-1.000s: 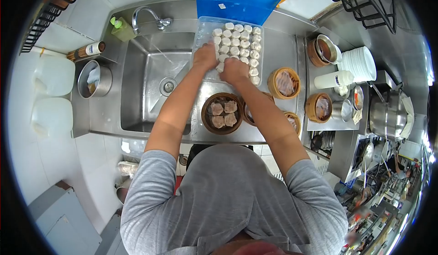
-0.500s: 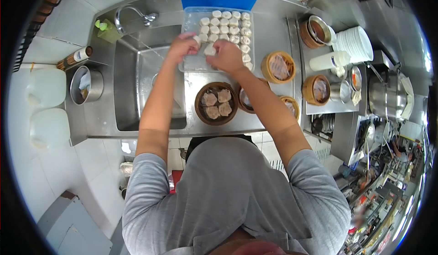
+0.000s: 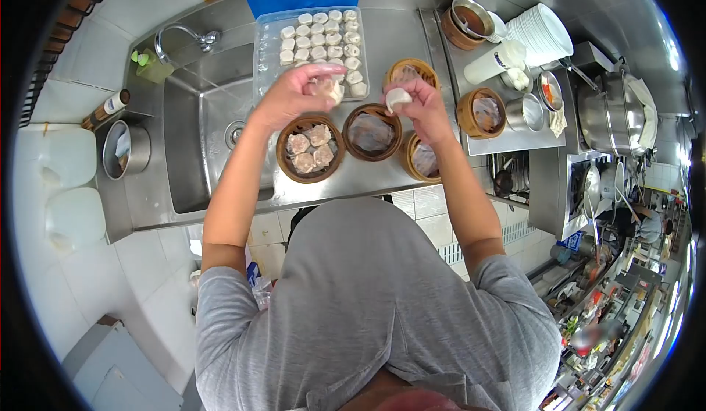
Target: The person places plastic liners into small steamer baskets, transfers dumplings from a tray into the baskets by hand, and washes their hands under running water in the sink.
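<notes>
Over the near edge of a clear plastic tray (image 3: 266, 58) of small white buns (image 3: 318, 40), my left hand (image 3: 298, 96) has its fingers closed around a white bun (image 3: 336, 91). My right hand (image 3: 426, 109) pinches another white bun (image 3: 398, 99) above the bamboo steamers. Below and between the hands is a round steamer (image 3: 373, 153) lined with paper (image 3: 371, 131). To its left, another steamer (image 3: 282, 162) holds several open-topped meat dumplings (image 3: 310, 148). A lined steamer (image 3: 421, 162) lies under my right wrist, and one more (image 3: 413, 66) is partly hidden behind that hand.
A sink (image 3: 213, 117) with a tap (image 3: 187, 34) is on the left, beside a metal pot (image 3: 140, 153). On the right shelf stand a lined steamer (image 3: 471, 120), a squeeze bottle (image 3: 489, 64) and stacked white plates (image 3: 540, 34). Farther right is a large steel pot (image 3: 607, 109).
Both hands have come back from the tray toward the steamers, each carrying a bun. My right hand has swung right, uncovering the middle lined steamer. The whole view has shifted.
</notes>
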Available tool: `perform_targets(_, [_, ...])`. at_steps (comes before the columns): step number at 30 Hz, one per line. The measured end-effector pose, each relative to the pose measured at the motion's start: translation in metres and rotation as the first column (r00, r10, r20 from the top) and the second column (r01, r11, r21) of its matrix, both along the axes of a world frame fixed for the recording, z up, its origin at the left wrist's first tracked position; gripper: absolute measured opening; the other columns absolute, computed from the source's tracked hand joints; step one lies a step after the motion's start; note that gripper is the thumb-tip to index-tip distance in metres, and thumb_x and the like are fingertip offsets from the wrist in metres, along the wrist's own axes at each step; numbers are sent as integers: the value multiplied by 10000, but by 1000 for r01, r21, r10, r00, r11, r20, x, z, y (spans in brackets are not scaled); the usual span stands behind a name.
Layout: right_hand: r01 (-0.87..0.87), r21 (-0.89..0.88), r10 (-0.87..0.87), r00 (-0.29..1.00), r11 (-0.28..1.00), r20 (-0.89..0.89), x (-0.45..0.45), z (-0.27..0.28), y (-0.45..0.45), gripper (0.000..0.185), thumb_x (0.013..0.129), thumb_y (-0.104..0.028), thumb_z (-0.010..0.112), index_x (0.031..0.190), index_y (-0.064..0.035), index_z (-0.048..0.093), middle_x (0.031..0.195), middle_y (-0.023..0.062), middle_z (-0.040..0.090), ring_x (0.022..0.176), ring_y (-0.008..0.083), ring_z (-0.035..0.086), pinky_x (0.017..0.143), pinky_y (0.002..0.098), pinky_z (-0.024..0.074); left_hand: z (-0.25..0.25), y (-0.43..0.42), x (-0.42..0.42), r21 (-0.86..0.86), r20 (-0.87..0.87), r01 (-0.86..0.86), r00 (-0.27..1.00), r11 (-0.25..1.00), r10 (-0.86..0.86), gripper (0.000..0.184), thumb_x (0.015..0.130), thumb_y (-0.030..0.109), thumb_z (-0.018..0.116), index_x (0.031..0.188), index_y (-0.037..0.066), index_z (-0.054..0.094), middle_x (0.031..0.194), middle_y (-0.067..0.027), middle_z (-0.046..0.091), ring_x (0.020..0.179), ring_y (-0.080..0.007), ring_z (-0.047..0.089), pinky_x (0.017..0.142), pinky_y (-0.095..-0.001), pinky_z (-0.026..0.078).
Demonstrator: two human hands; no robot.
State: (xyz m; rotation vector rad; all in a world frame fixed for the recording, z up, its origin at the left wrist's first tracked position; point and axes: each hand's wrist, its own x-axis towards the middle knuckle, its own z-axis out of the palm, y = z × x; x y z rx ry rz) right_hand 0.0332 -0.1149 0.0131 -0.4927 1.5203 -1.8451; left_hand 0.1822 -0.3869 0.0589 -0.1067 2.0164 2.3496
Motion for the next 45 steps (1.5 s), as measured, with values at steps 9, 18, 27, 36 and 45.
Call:
perform_targets(9, [171,505,329,579,846,-746,23,-42,37,315,697,-175,796,941,-1,701,941,190,701,839,362,704,763,441,569,-62,94,-31,-825,-122,-58,990,562,-77,290,780,147,765,1042,23,750,959,-170,666,920,-368,657,834,-452,540])
perform_targets(18, [303,581,524,253,756,-813,32,-48,29,247,663,-168,780,882,-57,748,949,123,675,1010,330,654,864,432,551,-96,126,-49,-937,-15,26,993,347,-114,182,771,12,690,952,20,701,987,-180,681,961,-382,655,823,-433,556])
perform_targets(27, [353,595,552,226,722,-803,33,-62,24,220,688,-134,749,886,-38,752,1004,146,658,1032,336,617,908,436,524,-104,135,-54,-998,-25,-12,978,65,-206,166,788,51,686,953,51,698,993,-121,733,1035,-328,653,873,-434,538])
perform_targets(36, [296,459,291,469,838,-834,42,-17,41,496,682,-160,892,1122,-39,698,1103,163,674,1078,385,628,926,472,523,-64,50,-71,-899,57,26,997,438,57,527,785,290,803,1258,108,660,1018,-136,761,959,-359,720,819,-452,572])
perform_targets(45, [398,453,158,588,798,-794,45,-14,73,450,706,-145,888,1102,-26,710,1077,153,707,1002,361,677,862,438,558,-129,-47,-79,-996,85,83,993,30,76,321,834,6,630,1155,3,634,1107,-210,716,1014,-376,714,877,-477,581])
